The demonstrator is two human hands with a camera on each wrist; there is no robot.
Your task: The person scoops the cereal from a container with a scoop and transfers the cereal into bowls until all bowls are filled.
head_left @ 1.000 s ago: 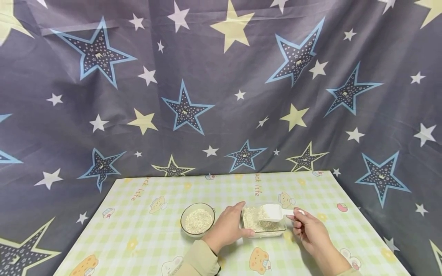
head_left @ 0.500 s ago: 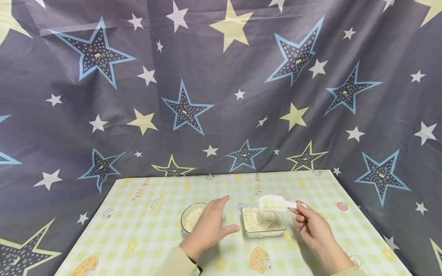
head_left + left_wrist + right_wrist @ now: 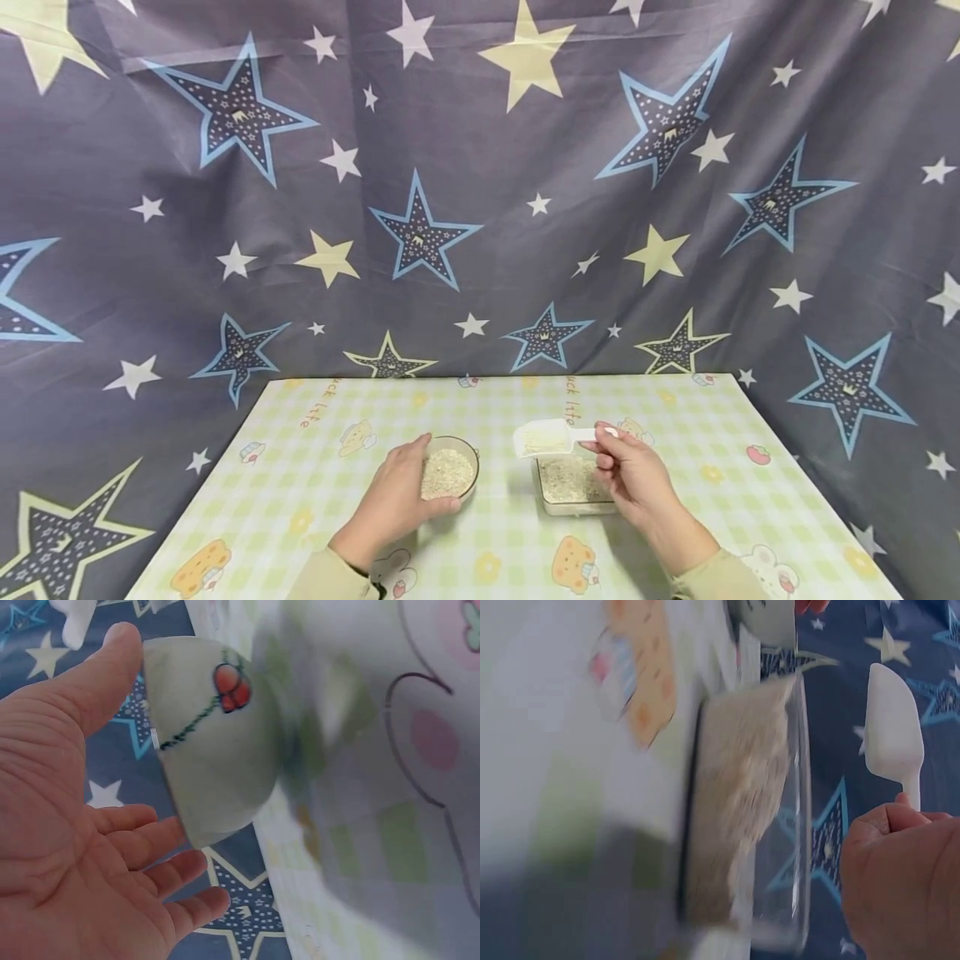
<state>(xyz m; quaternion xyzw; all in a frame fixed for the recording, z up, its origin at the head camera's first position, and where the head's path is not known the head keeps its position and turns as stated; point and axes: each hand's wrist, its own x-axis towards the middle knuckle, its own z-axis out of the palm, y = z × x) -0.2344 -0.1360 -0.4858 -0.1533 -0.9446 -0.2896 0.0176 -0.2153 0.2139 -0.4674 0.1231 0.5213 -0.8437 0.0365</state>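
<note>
My left hand point(image 3: 393, 493) is at the left side of a light round bowl point(image 3: 477, 477), its thumb and fingers spread around the dark rim. In the left wrist view the bowl's outside point(image 3: 217, 757) shows a red fruit print, with the thumb tip and a fingertip right at the rim. Pale oat-like flakes point(image 3: 448, 473) lie inside. With thumb and fingers, my right hand point(image 3: 647, 487) pinches the handle of a white scoop point(image 3: 542, 438) that carries some flakes. It hangs above the back left of a clear rectangular container point(image 3: 576, 507), which holds more flakes point(image 3: 735, 772).
A checked, cartoon-printed cloth point(image 3: 300, 467) covers the table. Behind it hangs a dark curtain point(image 3: 465, 250) with stars. Cloth shows between the bowl and the container.
My left hand has let go of the container and moved left, past the bowl's top to its left side. The scoop has lifted out of the flakes and shifted left.
</note>
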